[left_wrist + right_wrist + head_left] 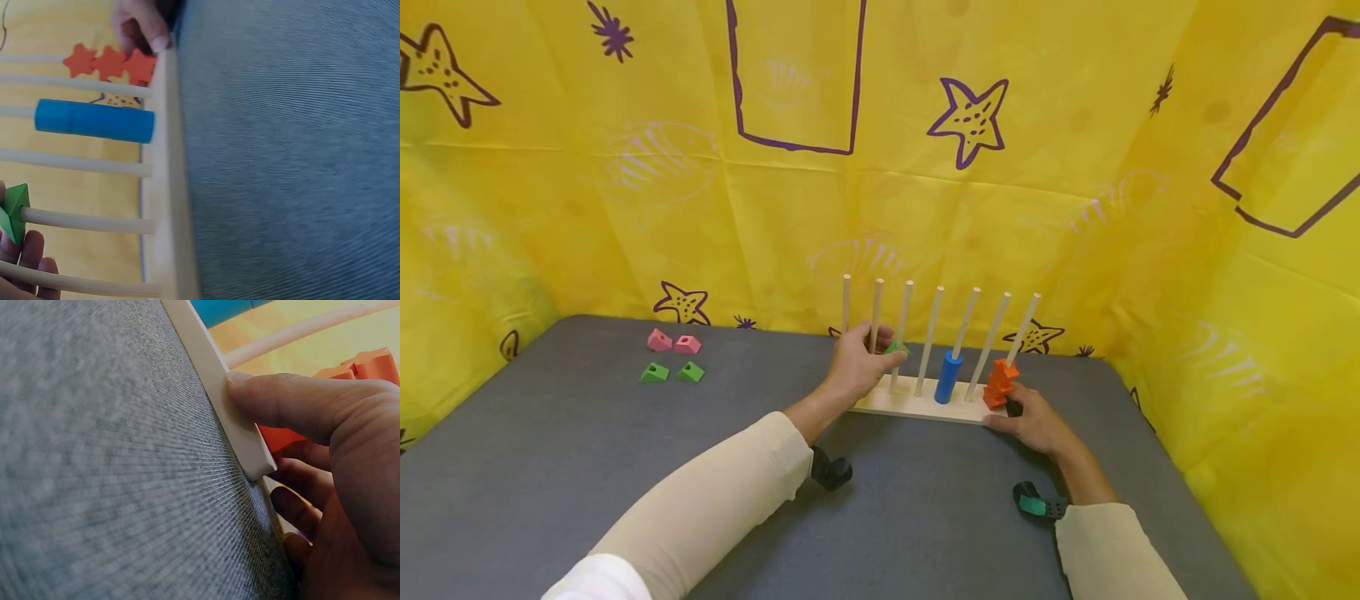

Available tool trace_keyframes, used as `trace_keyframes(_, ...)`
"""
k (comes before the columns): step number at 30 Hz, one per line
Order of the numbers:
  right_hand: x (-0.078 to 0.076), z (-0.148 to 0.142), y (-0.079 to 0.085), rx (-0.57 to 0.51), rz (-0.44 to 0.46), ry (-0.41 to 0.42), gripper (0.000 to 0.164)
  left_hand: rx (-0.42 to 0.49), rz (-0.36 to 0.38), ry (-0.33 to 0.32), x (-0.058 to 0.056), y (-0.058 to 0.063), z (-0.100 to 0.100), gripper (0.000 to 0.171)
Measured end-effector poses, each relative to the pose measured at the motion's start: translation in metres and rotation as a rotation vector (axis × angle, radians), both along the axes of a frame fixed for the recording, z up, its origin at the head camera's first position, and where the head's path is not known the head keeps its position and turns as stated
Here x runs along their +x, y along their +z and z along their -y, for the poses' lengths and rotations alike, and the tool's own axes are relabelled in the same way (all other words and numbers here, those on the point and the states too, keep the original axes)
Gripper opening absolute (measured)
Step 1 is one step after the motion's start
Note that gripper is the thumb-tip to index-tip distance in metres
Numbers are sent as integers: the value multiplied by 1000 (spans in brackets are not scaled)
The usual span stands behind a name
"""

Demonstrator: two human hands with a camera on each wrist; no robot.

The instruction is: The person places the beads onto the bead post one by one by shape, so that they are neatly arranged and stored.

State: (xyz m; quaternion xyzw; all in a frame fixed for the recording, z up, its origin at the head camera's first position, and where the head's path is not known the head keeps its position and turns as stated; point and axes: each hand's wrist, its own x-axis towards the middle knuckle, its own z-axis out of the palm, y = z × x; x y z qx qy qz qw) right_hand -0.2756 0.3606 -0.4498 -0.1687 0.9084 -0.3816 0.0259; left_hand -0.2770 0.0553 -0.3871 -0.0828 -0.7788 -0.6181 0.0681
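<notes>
A green triangular block (895,348) sits partway down the third peg from the left, and my left hand (855,362) pinches it there. In the left wrist view the peg runs into the hole of the green block (15,212). My right hand (1033,421) grips the right end of the wooden base (925,407), its thumb (275,400) lying along the front edge. Orange star pieces (999,385) are stacked on the rightmost peg, just beside that hand. On the fifth peg stands a blue cylinder stack (948,379), down at the base.
Two pink blocks (659,339) and two more green blocks (691,372) lie on the grey table (587,467) at the back left. Tall bare pegs (929,342) rise between the stacks. A yellow patterned cloth (775,217) hangs behind and at both sides.
</notes>
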Motion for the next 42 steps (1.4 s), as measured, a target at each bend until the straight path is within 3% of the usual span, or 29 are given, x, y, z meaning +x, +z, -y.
trace_keyframes(9, 0, 0, -1, -2, -12, 6, 55, -33, 8, 35, 0, -21, -1, 34)
trace_keyframes(18, 1, 2, 1, -24, -24, 10, 53, -80, 10, 73, 0, -35, 0, 32)
trace_keyframes(24, 1, 2, 1, -11, -1, -5, 51, -83, 19, 64, -2, -43, 0, 33)
trace_keyframes(37, 0, 2, 0, -2, 9, -11, 52, -80, 67, 18, 0, -44, 2, 33)
trace_keyframes(42, 1, 1, 1, -14, 2, -7, 53, -168, 37, 34, 7, -38, 5, 37)
